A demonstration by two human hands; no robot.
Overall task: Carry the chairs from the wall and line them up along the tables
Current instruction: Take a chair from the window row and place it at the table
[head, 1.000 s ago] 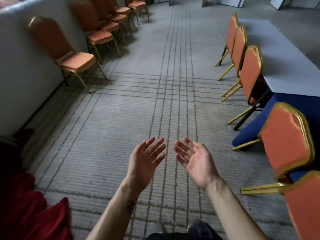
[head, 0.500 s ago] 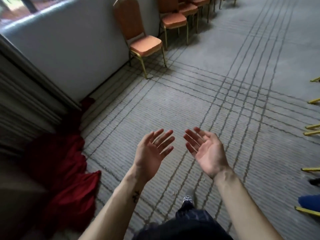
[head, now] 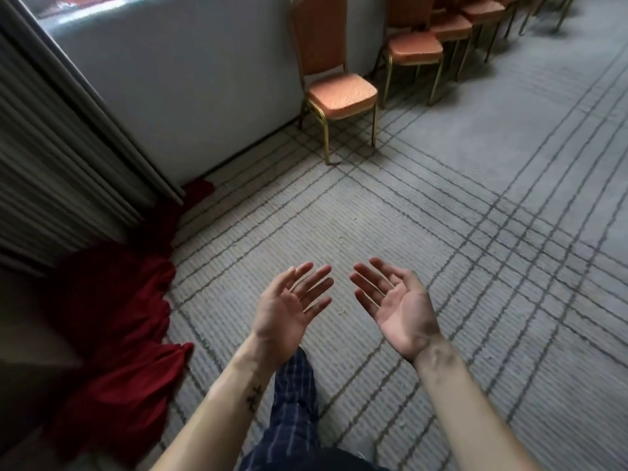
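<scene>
An orange chair with a gold frame [head: 339, 91] stands against the grey wall at the top centre, nearest to me. Behind it a row of several more orange chairs [head: 416, 49] runs along the wall to the top right. My left hand [head: 289, 309] and my right hand [head: 396, 305] are held out low in front of me, palms turned up and toward each other, fingers straight, holding nothing. Both hands are well short of the nearest chair. No table is in view.
A grey wall [head: 190, 83] rises at the top left, with pleated curtains [head: 57, 158] at the far left. Red cloth [head: 112, 317] lies bunched on the floor at the left. Grey lined carpet [head: 475, 232] spreads across the centre and right.
The view has swung left, away from the tables and toward the wall. The nearest wall chair is now closer and more central. Both hands stay out and empty.
</scene>
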